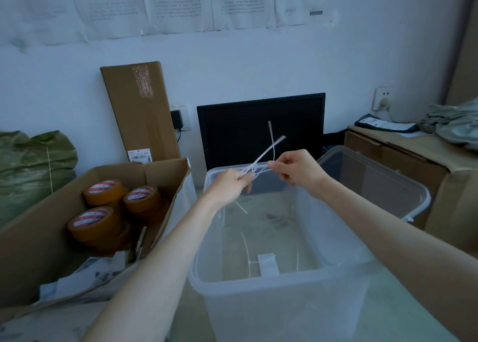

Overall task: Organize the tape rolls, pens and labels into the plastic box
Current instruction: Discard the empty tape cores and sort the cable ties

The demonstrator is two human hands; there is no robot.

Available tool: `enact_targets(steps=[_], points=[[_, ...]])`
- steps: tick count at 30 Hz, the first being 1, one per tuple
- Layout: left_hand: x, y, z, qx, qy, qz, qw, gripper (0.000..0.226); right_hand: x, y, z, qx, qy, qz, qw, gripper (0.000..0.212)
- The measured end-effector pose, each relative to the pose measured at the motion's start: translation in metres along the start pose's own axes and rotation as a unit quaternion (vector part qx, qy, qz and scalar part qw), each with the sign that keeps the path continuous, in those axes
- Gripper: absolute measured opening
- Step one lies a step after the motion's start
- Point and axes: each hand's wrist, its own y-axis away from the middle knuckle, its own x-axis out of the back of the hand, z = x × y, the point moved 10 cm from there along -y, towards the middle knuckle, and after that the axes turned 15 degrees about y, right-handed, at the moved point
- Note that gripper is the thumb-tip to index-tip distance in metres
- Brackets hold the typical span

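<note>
Both my hands, left hand [232,184] and right hand [294,169], pinch tangled white ties [261,158] above the plastic box [258,284], likely separating them.

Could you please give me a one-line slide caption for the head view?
Both hands, left and right, hold white ties over the plastic box; tape rolls wait.

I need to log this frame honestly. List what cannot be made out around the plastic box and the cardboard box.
All in the head view:
- Tape rolls: how many are stacked is hidden by the cardboard box wall.
- Pens: dark sticks by the rolls, too blurred to identify.
- White ties: their count is blurred; the left hand and right hand cover the gripped ends.
- Wall papers: print too small.
</note>
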Motion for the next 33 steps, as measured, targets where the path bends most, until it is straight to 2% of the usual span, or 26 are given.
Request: enact_targets(steps=[4, 9, 11, 13, 15, 17, 20, 23, 27, 33], points=[[-0.002, -0.002, 0.0, -0.018, -0.028, 0.002, 0.999, 0.046, -0.005, -0.001, 0.002, 0.001, 0.016, -0.014, 1.0, 0.016], [-0.003, -0.003, 0.003, -0.031, -0.135, 0.01, 0.99, 0.05, -0.003, -0.002, 0.002, 0.006, 0.072, 0.004, 0.997, 0.016], [0.0, -0.003, 0.003, -0.031, -0.136, 0.027, 0.99, 0.053, -0.002, -0.002, 0.001, 0.009, 0.084, 0.004, 0.996, 0.015], [-0.001, -0.005, -0.006, -0.008, -0.066, 0.011, 0.998, 0.052, -0.004, -0.001, -0.001, 0.019, 0.081, -0.012, 0.996, 0.014], [-0.013, -0.001, -0.006, 0.002, 0.025, -0.039, 0.999, 0.047, -0.007, 0.001, -0.006, 0.036, 0.108, -0.021, 0.993, 0.015], [-0.016, 0.003, 0.0, -0.005, 0.056, -0.052, 0.997, 0.039, -0.008, 0.001, -0.01, 0.049, 0.149, -0.016, 0.988, 0.017], [-0.008, 0.004, 0.002, 0.008, 0.058, -0.022, 0.998, 0.037, -0.005, 0.001, -0.012, 0.053, 0.144, 0.005, 0.988, 0.016], [0.0, 0.004, -0.001, 0.033, 0.109, 0.005, 0.993, 0.038, 0.005, 0.001, -0.006, 0.029, 0.106, 0.036, 0.993, 0.013], [0.01, 0.006, -0.008, 0.07, 0.211, 0.05, 0.974, 0.037, 0.009, 0.0, -0.002, 0.008, 0.09, 0.048, 0.995, 0.012], [0.02, 0.011, -0.011, 0.086, 0.29, 0.096, 0.948, 0.032, 0.01, 0.002, -0.007, 0.015, 0.034, 0.068, 0.997, 0.013]])
